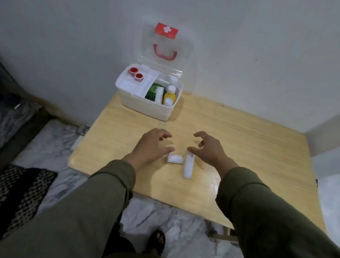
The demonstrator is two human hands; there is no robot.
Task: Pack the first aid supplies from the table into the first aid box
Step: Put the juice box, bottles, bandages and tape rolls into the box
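A white first aid box (146, 107) stands open at the table's far left, its clear lid (166, 50) with red handle leaning on the wall. Inside are two red-capped rolls (136, 73), a green packet (153, 92), a yellow bottle (170, 96) and white bottles. Two white wrapped bandage rolls lie on the table: a short one (175, 159) and a long one (189, 166). My left hand (153, 144) hovers just left of the short roll, fingers curled apart, empty. My right hand (209, 147) hovers over the long roll's far end, also empty.
The wooden table (256, 154) sits in a wall corner. Marble floor lies below, with a dark woven mat (11, 192) at the left and my sandalled foot (158, 241) under the table's near edge.
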